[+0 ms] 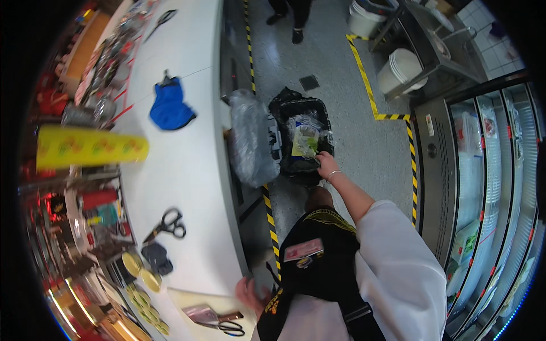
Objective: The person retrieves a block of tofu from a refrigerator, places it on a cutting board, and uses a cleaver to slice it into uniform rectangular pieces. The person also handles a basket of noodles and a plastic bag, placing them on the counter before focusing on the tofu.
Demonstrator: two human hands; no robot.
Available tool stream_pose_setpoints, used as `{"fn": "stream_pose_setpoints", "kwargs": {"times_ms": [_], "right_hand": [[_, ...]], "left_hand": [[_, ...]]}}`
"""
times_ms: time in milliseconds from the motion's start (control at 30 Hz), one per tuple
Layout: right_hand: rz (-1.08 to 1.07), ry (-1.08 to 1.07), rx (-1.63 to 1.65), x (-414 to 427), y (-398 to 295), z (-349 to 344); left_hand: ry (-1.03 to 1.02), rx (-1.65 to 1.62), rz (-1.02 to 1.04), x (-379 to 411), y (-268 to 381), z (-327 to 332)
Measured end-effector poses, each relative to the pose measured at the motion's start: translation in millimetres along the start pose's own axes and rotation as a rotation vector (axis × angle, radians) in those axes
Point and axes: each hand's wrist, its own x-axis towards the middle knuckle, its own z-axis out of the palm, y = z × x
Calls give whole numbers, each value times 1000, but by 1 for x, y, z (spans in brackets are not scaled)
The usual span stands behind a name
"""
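Observation:
My right hand (326, 163) reaches down to the near right rim of a black-lined bin (301, 169) on the floor. Its fingertips are partly hidden, so I cannot tell whether they grip the rim or the liner. Inside the bin lie clear plastic wrappings (306, 120) and a green leaf (312, 144). My left hand (251, 294) is blurred, low beside the edge of the white counter (192, 179), near a pale cutting board (177, 294). On that board rest a cleaver (199, 313) and scissors (231, 328).
Black-handled scissors (170, 223), a blue cloth item (169, 104) and a yellow roll (91, 147) are on the counter. A full plastic bag (251, 138) hangs beside the bin. Glass-doored fridge (473, 183) stands right; white buckets (401, 70) sit farther back. Another person's legs (292, 15) are ahead.

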Motion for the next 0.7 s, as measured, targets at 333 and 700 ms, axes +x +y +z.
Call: {"fn": "stream_pose_setpoints", "kwargs": {"times_ms": [333,700], "right_hand": [[562,2,-22,106,144,61],[-129,-112,-173,117,100,85]], "left_hand": [[-908,-244,84,215,5,407],[-961,415,16,276,-60,574]]}}
